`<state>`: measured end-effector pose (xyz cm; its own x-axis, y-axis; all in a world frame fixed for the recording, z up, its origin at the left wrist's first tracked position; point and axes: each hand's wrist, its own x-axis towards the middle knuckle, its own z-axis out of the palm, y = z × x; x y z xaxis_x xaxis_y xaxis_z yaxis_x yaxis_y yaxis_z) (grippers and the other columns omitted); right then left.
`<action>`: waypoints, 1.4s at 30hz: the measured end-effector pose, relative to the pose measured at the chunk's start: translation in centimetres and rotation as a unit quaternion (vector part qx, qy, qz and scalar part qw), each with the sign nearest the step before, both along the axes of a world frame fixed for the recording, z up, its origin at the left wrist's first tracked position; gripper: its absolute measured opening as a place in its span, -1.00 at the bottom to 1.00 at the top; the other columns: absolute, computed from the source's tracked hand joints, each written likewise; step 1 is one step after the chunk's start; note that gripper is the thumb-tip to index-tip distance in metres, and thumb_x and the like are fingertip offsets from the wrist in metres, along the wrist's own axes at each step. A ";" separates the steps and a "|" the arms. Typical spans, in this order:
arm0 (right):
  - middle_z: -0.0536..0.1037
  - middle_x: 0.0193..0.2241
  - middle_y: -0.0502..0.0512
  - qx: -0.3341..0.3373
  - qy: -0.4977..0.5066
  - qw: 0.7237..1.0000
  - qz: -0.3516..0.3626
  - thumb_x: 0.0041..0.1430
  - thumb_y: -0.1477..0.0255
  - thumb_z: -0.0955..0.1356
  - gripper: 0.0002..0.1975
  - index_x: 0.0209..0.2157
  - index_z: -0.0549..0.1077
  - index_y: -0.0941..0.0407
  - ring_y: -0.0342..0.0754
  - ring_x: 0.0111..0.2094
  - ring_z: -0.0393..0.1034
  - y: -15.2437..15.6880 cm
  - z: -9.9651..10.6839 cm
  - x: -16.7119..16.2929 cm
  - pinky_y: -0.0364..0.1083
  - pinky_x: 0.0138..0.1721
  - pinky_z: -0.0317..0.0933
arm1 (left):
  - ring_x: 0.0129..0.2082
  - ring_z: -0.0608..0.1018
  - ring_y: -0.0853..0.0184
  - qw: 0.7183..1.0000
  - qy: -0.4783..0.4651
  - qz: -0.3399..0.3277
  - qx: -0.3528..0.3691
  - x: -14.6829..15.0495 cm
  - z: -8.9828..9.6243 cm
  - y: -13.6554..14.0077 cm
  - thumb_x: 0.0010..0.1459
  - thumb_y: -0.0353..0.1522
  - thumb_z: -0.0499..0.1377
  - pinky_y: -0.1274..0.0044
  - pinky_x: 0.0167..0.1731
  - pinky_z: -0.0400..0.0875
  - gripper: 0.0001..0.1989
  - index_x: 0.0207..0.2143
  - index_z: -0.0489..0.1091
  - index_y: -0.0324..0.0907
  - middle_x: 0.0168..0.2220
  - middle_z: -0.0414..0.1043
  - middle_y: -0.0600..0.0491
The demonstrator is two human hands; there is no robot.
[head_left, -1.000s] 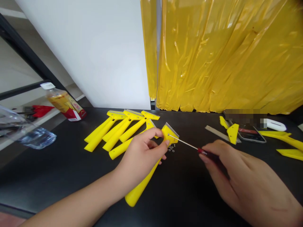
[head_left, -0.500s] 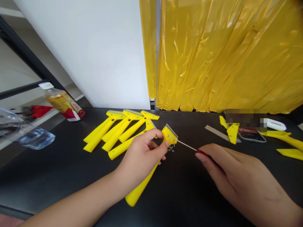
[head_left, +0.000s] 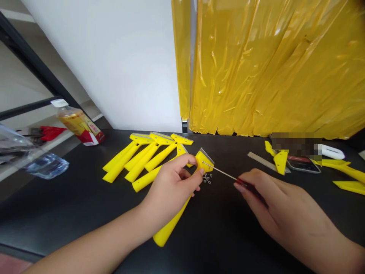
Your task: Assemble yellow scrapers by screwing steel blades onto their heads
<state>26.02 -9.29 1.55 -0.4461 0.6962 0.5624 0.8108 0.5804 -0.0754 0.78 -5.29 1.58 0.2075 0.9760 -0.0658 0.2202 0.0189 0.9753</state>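
Observation:
My left hand (head_left: 173,182) is closed round the neck of a yellow scraper (head_left: 171,227), whose head carries a metal blade and points away from me. In my right hand (head_left: 281,209) is a screwdriver (head_left: 224,173) with a dark red handle, mostly hidden by the fingers. Its thin shaft reaches left, and the tip sits at a screw hole in the scraper's head. Several small screws and nuts (head_left: 207,179) lie on the black table just beyond the left fingertips. Left of that hand, several other yellow scrapers (head_left: 134,152) with blades lie side by side.
On the right are a loose metal blade (head_left: 264,161), a yellow head piece (head_left: 281,163), a phone (head_left: 303,164) and yellow handles (head_left: 349,185). A drink bottle (head_left: 82,123) and a clear water bottle (head_left: 51,165) stand on the left. A white panel (head_left: 114,64) and yellow film (head_left: 270,68) rise behind.
The screwdriver's handle has turned slightly in my right fingers, its tip staying at the same hole. The whole view has shifted a little; my left hand keeps its hold.

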 end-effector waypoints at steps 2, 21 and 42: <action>0.57 -0.43 0.02 0.004 -0.026 1.000 0.000 0.60 0.32 0.25 -0.78 -0.17 0.45 0.05 -0.02 -0.50 0.54 0.0 0.2 0.0 -0.03 -0.47 0.33 | -0.50 0.59 0.33 1.000 0.011 -0.002 0.001 0.0 -0.1 0.0 0.32 -0.17 0.33 0.56 -0.49 0.54 -0.81 -0.15 0.44 -0.04 -0.52 0.48 0.20; 0.60 -0.41 0.04 -0.039 0.041 0.997 -0.052 0.57 0.22 0.26 -0.77 -0.09 0.43 0.06 -0.01 -0.54 0.54 -0.6 0.1 -0.2 -0.04 -0.53 0.27 | -0.45 0.60 0.31 1.000 0.021 -0.017 0.006 0.2 0.0 -0.1 0.35 -0.18 0.31 0.55 -0.47 0.53 -0.82 -0.18 0.44 -0.06 -0.50 0.45 0.18; 0.19 -0.62 -0.14 -0.444 0.368 0.817 -0.004 0.51 -0.01 0.26 -0.52 -0.37 0.42 0.05 -0.15 -0.63 0.15 0.3 -0.4 -0.5 -0.18 -0.65 0.13 | -0.46 0.55 0.31 0.984 0.134 -0.018 0.119 -0.2 -1.1 -0.2 0.43 -0.18 0.22 0.50 -0.43 0.48 -0.82 -0.03 0.49 -0.02 -0.43 0.48 0.15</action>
